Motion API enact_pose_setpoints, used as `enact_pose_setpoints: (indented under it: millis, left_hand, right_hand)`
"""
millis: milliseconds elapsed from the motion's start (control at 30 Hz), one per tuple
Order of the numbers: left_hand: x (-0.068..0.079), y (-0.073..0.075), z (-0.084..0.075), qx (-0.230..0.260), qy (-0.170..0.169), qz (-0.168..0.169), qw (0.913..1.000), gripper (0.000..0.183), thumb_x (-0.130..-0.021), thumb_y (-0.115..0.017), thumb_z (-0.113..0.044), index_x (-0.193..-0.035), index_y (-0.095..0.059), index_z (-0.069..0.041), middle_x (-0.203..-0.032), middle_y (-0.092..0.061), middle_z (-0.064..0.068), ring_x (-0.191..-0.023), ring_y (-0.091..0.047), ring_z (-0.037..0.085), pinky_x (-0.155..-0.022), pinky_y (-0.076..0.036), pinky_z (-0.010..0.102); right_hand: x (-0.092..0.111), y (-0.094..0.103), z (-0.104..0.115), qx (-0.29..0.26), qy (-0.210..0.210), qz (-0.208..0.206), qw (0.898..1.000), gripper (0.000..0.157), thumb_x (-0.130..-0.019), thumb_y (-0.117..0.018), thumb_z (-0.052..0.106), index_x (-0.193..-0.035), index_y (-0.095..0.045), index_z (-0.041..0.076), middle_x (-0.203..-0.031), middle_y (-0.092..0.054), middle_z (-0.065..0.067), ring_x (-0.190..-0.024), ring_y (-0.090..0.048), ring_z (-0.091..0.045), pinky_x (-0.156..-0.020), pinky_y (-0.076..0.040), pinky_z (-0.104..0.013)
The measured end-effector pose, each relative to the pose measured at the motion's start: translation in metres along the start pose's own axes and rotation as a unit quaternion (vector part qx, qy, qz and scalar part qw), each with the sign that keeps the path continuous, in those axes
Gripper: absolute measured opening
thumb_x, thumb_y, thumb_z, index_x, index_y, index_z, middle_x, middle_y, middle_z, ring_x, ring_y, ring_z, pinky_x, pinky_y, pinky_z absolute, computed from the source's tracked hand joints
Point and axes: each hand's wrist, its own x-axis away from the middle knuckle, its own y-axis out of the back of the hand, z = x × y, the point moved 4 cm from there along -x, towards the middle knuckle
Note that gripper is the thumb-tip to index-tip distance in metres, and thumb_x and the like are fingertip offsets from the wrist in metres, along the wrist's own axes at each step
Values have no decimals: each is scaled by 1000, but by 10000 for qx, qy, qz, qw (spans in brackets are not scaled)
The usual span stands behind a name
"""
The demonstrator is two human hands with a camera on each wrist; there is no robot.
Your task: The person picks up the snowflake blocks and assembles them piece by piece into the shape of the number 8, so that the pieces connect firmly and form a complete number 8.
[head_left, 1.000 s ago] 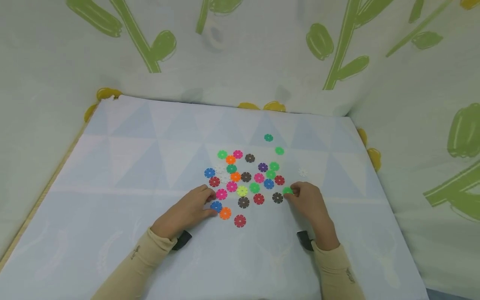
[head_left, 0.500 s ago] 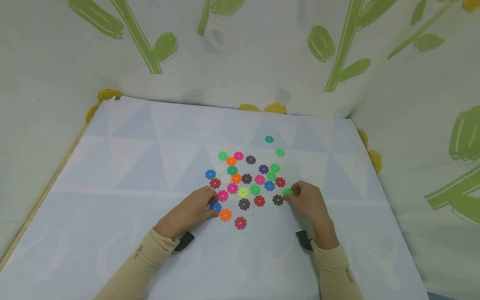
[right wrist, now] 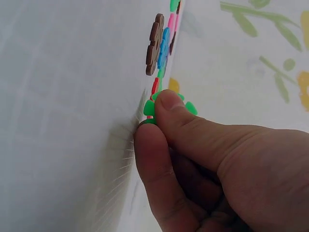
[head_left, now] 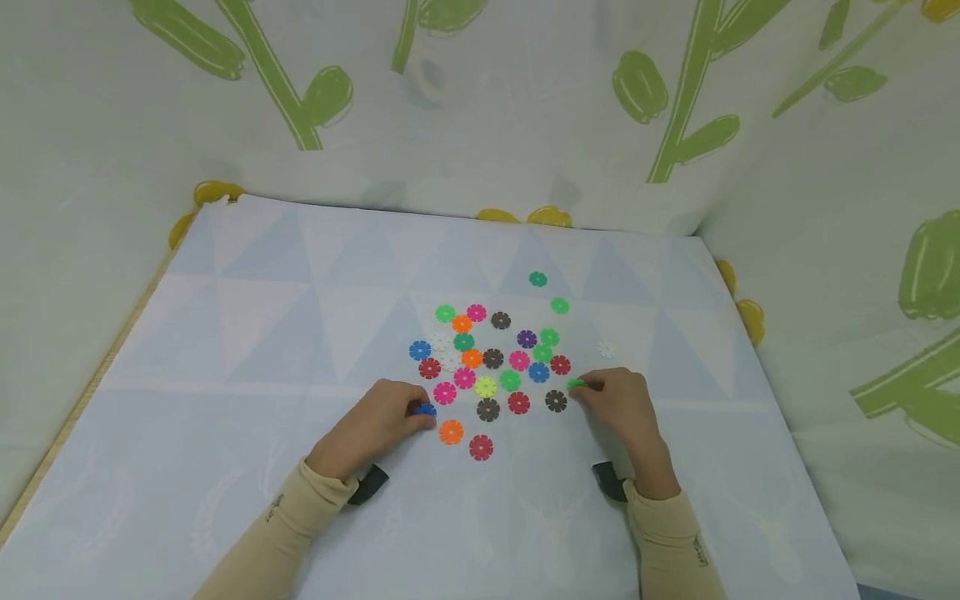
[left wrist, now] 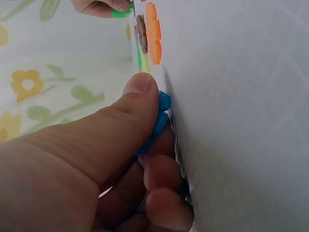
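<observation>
My left hand pinches a blue notched plastic disc between thumb and fingers at the left of the scattered pieces. In the left wrist view the blue disc is tilted, partly hidden behind the thumb. Across the pile, my right hand holds a bright green notched disc by its edge. The right wrist view has that green disc behind the thumb, its notched petals sticking out on both sides. A dark brown disc lies just left of the right fingertips, and an orange disc near the left ones.
Several notched discs in many colours lie flat on the table between the hands, such as a yellow one and a red one. A white disc lies beyond the right hand. The table has a pale patterned cover.
The blue disc by my left hand has gone from lying flat to tilted up in a pinch. My right hand has tipped the green disc to a flatter angle, staying almost in place.
</observation>
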Motion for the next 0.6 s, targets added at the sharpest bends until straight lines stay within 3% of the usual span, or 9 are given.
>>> enact_pose_setpoints:
  millis: [167,333,600]
  left_hand:
    - [-1,1,1,-47,-75,-92,9999,18,-87,-82,-22,-100,-77,-11,-82,-71,-6,-72,-58,10,-71,-52,25]
    - [-1,2,5,37,-114,-138,9998,14,-93,-76,-17,-104,-76,-8,-83,-69,-3,-73,-57,11,-72,-53,25]
    - [4,5,8,334,281,171,9989,18,-97,-68,-17,-112,-73,-8,-79,-61,-1,-75,-54,14,-67,-47,26]
  right_hand:
    - [-1,0,-1,11,10,-62,10000,26,-94,-74,21,-112,-78,3,-112,-77,-16,-106,-69,-31,-90,-55,-48]
    - [1,1,4,-85,60,-146,9998,28,-95,-72,22,-116,-77,4,-112,-77,-15,-96,-66,-26,-78,-55,-36]
    - [5,-1,19,-435,258,-201,9985,25,-98,-70,20,-116,-76,4,-96,-78,-10,-85,-67,-19,-68,-49,-27]
